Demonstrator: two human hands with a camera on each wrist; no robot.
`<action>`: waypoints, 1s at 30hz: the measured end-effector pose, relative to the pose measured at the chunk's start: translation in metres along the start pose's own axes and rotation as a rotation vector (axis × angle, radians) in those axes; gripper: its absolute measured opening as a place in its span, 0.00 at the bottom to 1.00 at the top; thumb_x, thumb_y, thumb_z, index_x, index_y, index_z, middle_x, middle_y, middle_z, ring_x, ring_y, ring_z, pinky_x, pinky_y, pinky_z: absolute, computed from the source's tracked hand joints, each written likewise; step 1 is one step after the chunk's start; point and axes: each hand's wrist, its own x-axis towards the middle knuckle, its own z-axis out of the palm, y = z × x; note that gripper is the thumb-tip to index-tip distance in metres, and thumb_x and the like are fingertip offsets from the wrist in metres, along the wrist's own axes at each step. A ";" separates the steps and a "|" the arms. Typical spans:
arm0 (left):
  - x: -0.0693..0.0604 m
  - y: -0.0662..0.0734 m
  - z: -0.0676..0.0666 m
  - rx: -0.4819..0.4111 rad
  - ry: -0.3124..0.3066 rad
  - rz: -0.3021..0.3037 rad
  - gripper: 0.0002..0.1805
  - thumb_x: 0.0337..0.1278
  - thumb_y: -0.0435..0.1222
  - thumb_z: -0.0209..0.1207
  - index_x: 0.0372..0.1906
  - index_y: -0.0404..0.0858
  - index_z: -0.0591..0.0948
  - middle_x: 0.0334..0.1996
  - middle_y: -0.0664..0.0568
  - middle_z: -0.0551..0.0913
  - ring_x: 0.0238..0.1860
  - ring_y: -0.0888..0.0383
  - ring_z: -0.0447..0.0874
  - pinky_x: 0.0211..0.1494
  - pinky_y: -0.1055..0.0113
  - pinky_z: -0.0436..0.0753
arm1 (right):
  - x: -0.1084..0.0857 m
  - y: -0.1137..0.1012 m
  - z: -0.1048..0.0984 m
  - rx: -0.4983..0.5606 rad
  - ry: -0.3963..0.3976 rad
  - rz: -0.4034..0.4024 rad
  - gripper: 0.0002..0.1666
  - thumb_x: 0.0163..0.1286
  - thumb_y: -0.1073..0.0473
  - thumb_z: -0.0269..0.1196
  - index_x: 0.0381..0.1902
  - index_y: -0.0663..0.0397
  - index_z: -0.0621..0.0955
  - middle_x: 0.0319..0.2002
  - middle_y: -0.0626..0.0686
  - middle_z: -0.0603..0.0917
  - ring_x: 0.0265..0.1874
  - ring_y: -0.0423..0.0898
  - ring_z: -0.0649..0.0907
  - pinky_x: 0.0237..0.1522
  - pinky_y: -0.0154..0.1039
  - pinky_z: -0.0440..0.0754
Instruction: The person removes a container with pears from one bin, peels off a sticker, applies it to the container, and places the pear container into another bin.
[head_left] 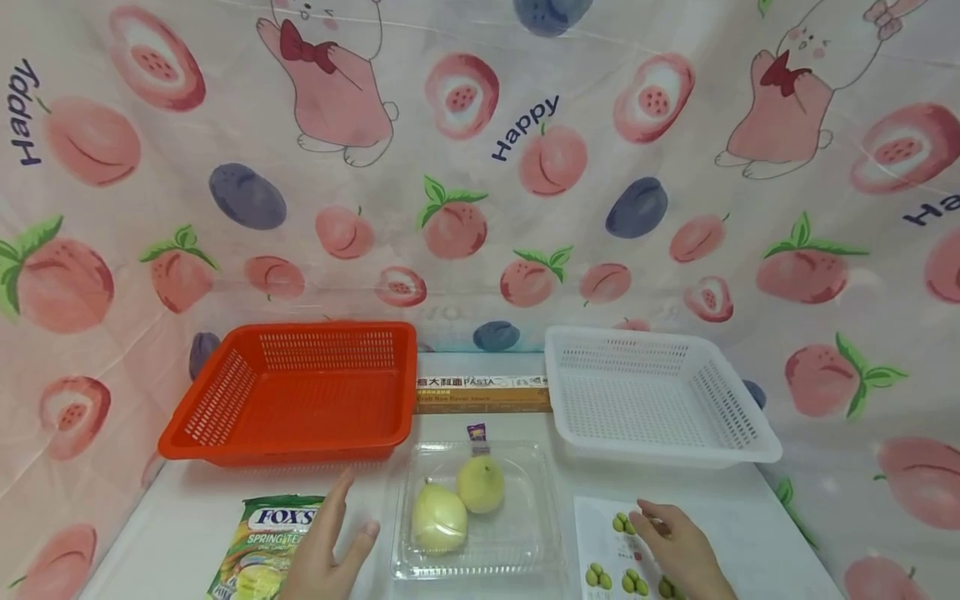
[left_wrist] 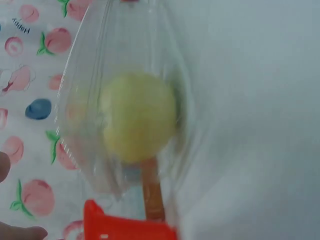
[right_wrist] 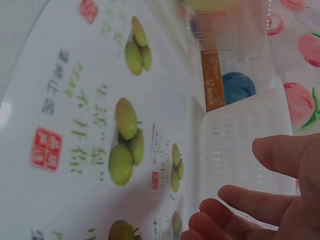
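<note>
Two pears point(head_left: 440, 518) lie in a container point(head_left: 517, 525), a packet point(head_left: 258, 546) left, a sheet point(head_left: 600, 546) right, baskets point(head_left: 285, 454) behind.

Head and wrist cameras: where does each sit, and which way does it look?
Head: worn on the head, facing forward and down; the left hand and right hand show.
Left wrist: on that wrist, facing a blurry yellow fruit in a clear box; bits of fingers show.
Right wrist: on that wrist, facing fruit pictures and a white basket; its fingers show.
Head and right wrist share that basket.
</note>
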 end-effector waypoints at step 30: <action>-0.005 -0.006 0.040 -0.363 -0.341 -0.283 0.46 0.68 0.51 0.56 0.77 0.33 0.47 0.73 0.30 0.49 0.69 0.32 0.53 0.61 0.46 0.72 | 0.004 0.005 0.022 -0.172 0.021 0.078 0.33 0.64 0.47 0.66 0.53 0.72 0.78 0.32 0.56 0.73 0.32 0.50 0.73 0.33 0.46 0.76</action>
